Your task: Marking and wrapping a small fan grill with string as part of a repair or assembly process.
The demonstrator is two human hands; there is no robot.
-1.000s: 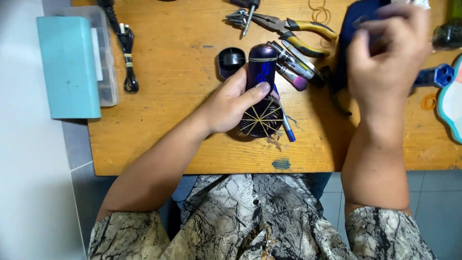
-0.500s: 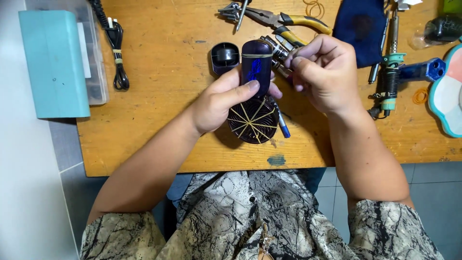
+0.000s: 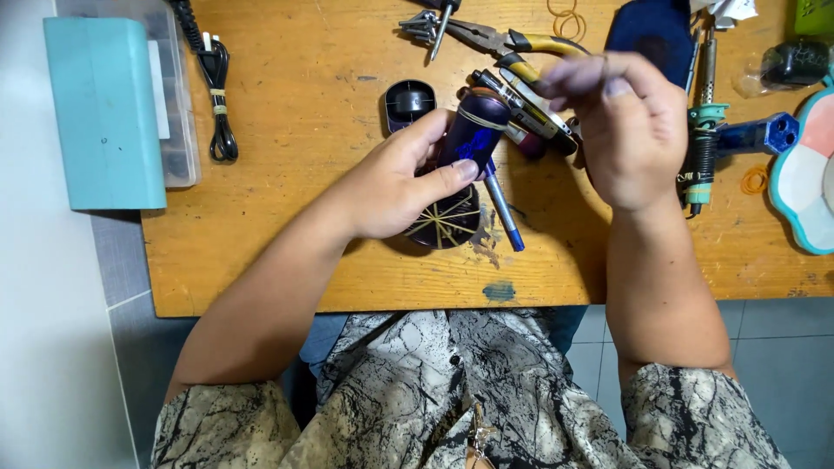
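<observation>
Left hand (image 3: 395,187) grips dark blue fan (image 3: 460,174) on bench (image 3: 304,260); right hand (image 3: 630,130) raised near pliers (image 3: 504,39).

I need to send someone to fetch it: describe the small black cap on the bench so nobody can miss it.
Start at the wooden table and find the left hand gripping a dark purple hair dryer. Just above that hand's fingers lies the small black cap. Unlike the long pliers and pen nearby, it is short, rounded and glossy black.
</observation>
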